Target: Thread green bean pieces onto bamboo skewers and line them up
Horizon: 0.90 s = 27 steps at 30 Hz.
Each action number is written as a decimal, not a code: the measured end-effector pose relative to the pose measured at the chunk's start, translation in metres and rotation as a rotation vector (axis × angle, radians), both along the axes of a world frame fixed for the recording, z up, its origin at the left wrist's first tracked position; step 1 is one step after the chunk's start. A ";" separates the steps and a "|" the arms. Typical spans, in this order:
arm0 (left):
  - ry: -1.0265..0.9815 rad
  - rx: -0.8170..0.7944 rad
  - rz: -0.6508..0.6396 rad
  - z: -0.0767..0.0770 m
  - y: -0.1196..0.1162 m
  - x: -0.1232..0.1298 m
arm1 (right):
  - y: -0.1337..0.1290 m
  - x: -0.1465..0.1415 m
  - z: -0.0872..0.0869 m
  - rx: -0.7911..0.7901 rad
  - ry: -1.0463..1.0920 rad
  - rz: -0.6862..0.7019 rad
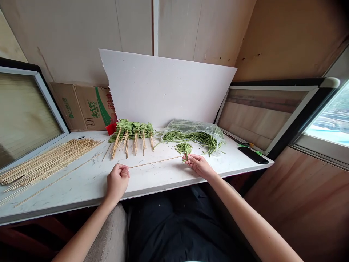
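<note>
Head view: cardboard box (83, 107), green "HENGSHENG" lettering, Chinese characters.

Both bare forearms reach forward from the bottom of the view, angled in toward each other. The left hand (117, 180) is curled into a loose fist, knuckles up, thumb and forefinger closed in a pinch grip at its far side. The right hand (198, 164) lies further forward and to the right, palm turned partly down, its fingertips (188, 157) drawn together in a fine pinch pointing left. The wrists are straight and well apart.
</note>
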State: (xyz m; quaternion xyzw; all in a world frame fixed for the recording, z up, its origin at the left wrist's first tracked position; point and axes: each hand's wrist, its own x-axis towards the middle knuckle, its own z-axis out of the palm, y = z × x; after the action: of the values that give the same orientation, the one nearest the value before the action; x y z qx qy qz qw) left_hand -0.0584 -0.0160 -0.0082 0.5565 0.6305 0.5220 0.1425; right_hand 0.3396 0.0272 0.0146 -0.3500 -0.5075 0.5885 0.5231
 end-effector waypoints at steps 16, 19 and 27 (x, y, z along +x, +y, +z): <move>0.047 -0.004 0.022 0.001 0.000 0.000 | 0.005 0.003 -0.007 -0.039 0.026 -0.033; 0.058 -0.001 0.020 -0.001 0.001 -0.001 | 0.006 0.003 -0.008 -0.045 0.024 -0.051; 0.085 0.016 -0.002 -0.003 0.000 -0.001 | 0.009 0.004 -0.013 -0.017 0.014 -0.046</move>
State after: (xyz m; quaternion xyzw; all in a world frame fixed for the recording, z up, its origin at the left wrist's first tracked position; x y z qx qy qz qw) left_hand -0.0595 -0.0157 -0.0113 0.5801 0.6312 0.5027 0.1115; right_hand 0.3431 0.0358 0.0017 -0.3619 -0.4907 0.5831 0.5369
